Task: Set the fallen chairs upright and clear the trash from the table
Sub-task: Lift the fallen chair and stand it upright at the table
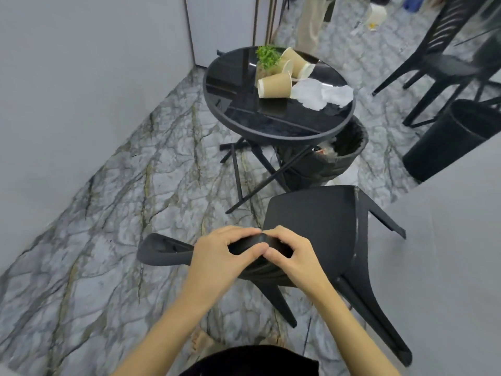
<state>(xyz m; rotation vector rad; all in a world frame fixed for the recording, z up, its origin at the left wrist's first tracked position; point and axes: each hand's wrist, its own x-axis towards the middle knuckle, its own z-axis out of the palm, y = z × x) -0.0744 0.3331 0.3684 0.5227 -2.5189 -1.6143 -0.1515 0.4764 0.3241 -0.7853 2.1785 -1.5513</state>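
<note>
Both hands on the black chair here, left hand and right hand curled side by side around its top rail, thumbs almost touching, chair tilted just short of the table. On the table lie tipped cups and crumpled paper beside a plant.

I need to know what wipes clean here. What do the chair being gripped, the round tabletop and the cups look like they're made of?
Chair: likely moulded plastic, matte black, scuffed pale along one edge.
Tabletop: probably dark glass, glossy, with clear reflections.
Cups: brown ribbed paper with white rims.
</note>
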